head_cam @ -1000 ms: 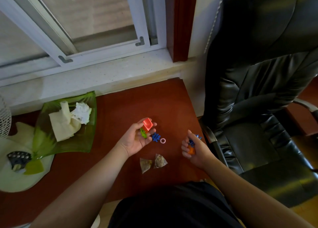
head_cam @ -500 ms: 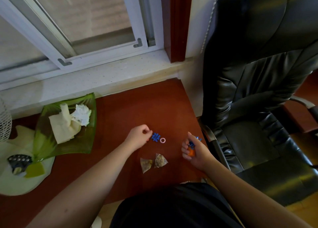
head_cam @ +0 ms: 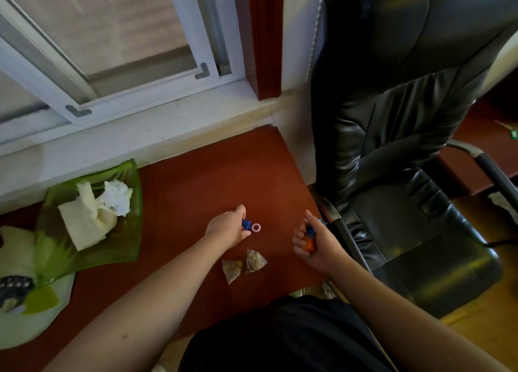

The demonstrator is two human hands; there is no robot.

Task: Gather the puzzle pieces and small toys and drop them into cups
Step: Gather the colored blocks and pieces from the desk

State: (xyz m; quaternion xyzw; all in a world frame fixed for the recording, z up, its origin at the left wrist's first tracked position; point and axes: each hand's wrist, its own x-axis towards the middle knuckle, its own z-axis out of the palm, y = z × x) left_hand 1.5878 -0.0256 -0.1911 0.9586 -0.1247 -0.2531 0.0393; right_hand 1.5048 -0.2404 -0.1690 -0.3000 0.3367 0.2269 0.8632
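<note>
Head view, looking down, shows a red-brown table [head_cam: 201, 181] under a window, with both bare hands working at its right end. The left hand [head_cam: 228, 227] lies knuckles up with its fingers curled round a blue puzzle piece [head_cam: 246, 224] on the tabletop; a fleck of red shows beside the blue, so it may already hold another toy, though that is too hidden to be sure. A small pink ring [head_cam: 256, 227] lies loose on the wood, just beside those fingertips. The right hand [head_cam: 315, 242] hovers near the table's right edge, cupped narrowly round an orange toy [head_cam: 309, 244] and a blue piece [head_cam: 310, 228]. Two small clear packets [head_cam: 244, 263] sit between the hands and the body. No cup is in view, so the drop is some way off. The main risk, as I judge it, is overfull hands: taking the blue piece or the ring on top of what is already held could let something slip, and on the right it would fall off the edge towards the black chair [head_cam: 406, 147]. The ring is light and round, and a brush from the fingers could roll it away.
</note>
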